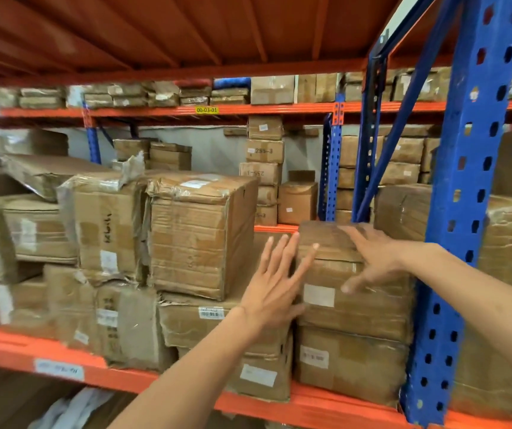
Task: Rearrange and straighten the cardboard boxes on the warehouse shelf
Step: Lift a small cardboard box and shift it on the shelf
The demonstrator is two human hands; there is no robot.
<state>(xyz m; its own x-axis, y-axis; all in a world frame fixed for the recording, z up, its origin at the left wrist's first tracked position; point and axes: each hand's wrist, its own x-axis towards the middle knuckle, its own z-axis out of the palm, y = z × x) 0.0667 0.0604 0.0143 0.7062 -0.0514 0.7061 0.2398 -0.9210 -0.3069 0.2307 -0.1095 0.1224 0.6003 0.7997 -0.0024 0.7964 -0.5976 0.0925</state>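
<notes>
Both hands are up at the top box (pixel 353 292) of the right-hand stack, just left of the blue upright (pixel 465 212); the left hand (pixel 275 286) is flat and spread, fingers fanned upward, its fingertips over that box's left edge; the right hand (pixel 375 258) is spread too, palm down across the box's top front corner, thumb pointing down beside the white label (pixel 319 295); neither hand pinches anything, and the blur hides how hard they press; that box sits on a lower box (pixel 350 363) against the upright's left side, both on the orange shelf beam (pixel 63 357); further left of the upright, a tall taped carton (pixel 199 236) stands tilted on a crushed box (pixel 199 320); beyond it, torn, sagging cartons (pixel 106 224) lean unevenly.
</notes>
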